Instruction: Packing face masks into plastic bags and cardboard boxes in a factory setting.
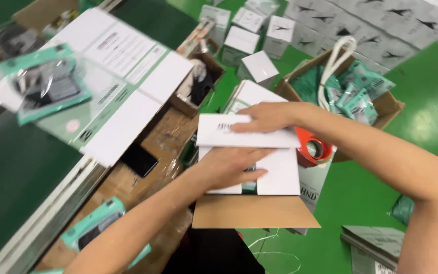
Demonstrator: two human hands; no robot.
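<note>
Pressing white carton [280, 175] flaps: 2 hands, left hand [229, 165], right hand [267, 116].

Left hand [229, 165] flat, palm down, right hand [264, 117] flat, forearms converging

Centre: a carton [252, 167] with the left hand [229, 165] flat on its near flaps and the right hand [267, 116] on its far flap. Just right of it, a tape roll [313, 147]. Farther right, an open box [340, 86] holding packets [358, 94]. Far centre, small boxes [249, 40]. Left, a conveyor belt [11, 167] with a flattened carton [122, 76] over its edge.
</note>
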